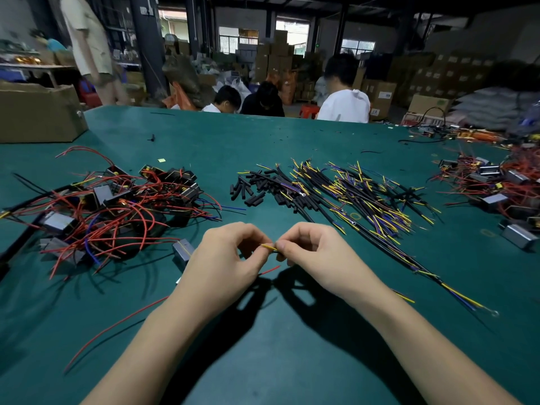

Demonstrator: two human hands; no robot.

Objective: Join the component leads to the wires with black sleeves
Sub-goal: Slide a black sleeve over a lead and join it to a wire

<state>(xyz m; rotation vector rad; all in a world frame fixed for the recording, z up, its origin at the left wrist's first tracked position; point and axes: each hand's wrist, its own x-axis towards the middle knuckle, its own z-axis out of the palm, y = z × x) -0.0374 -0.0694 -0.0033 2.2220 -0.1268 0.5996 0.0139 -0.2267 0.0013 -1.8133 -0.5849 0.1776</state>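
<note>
Pinching a yellow wire end [269, 247] between left hand [225, 255] and right hand [315, 252], both grips clenched on it above the green counter [292, 361] | black sleeves [251, 187] beyond | component pile [111, 200] far left

A carton [375, 111] label reads "19".

A green table [292, 346] carries components [111, 206] left of the hands, sleeves [251, 188] and wires [365, 197] beyond them.
</note>
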